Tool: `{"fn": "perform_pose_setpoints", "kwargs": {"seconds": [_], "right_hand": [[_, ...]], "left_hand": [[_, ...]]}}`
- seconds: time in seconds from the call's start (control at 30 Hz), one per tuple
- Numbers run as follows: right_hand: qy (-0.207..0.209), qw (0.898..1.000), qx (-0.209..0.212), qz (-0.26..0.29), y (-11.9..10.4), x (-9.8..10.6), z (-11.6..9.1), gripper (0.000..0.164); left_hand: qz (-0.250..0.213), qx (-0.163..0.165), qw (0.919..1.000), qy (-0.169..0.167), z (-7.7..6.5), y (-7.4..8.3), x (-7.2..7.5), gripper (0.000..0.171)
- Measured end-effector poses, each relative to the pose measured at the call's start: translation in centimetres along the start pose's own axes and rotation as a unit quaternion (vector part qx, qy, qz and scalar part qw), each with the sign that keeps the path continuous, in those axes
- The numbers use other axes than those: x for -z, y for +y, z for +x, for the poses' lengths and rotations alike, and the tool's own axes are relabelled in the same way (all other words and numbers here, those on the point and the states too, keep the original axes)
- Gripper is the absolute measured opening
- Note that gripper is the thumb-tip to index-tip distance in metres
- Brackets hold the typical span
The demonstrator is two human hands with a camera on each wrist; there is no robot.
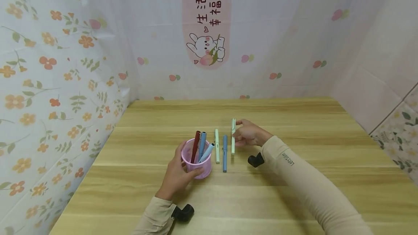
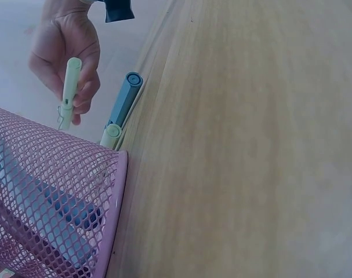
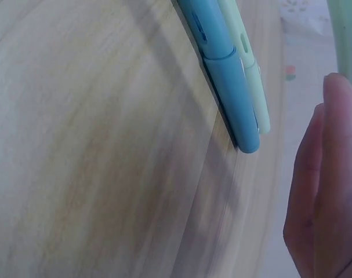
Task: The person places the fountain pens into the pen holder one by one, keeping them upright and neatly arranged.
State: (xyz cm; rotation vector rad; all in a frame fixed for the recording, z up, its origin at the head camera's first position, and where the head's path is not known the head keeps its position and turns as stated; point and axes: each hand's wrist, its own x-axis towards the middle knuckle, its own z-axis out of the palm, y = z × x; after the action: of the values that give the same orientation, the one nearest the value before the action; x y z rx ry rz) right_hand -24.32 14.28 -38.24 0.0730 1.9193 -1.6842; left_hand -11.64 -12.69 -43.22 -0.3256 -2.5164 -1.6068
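My left hand (image 1: 177, 175) grips a pink mesh pen cup (image 1: 206, 171) from its left side. Inside it lean a dark red pen (image 1: 195, 146), a blue pen (image 1: 202, 146) and a light blue pen (image 1: 207, 152). My right hand (image 1: 249, 133) pinches a pale green pen (image 1: 233, 139), raised above the table in the left wrist view. On the tabletop, between cup and right hand, lie another pale green pen (image 1: 217, 146) and a blue pen (image 1: 225, 155), side by side. The right wrist view catches that lying blue pen (image 3: 222, 75) and only part of the right hand (image 3: 332, 191).
All of this is on a wood-grain table (image 1: 294, 115). A white curtain with fruit prints (image 1: 294, 39) hangs behind it, and a flowered curtain (image 1: 49, 100) borders the left. Black wrist mounts (image 1: 183, 213) stick out from both sleeves.
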Motion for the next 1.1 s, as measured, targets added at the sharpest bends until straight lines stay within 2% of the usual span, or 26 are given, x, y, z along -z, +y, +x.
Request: {"fn": "perform_pose_setpoints", "kwargs": {"seconds": [0.17,0.4,1.1], "right_hand": [[-0.007,1.0,0.005,0.003,0.0,0.0,0.1,0.074],[-0.014,0.999,0.029,0.01,-0.1,-0.4,-0.4,0.086],[-0.005,0.995,0.075,0.071,-1.1,-2.5,-2.0,0.082]], "left_hand": [[-0.004,0.005,1.0,-0.001,0.1,0.1,0.1,0.102],[0.0,0.009,1.0,-0.002,0.2,0.1,0.1,0.103],[0.001,0.003,1.0,-0.002,0.1,-0.1,0.1,0.102]]}}
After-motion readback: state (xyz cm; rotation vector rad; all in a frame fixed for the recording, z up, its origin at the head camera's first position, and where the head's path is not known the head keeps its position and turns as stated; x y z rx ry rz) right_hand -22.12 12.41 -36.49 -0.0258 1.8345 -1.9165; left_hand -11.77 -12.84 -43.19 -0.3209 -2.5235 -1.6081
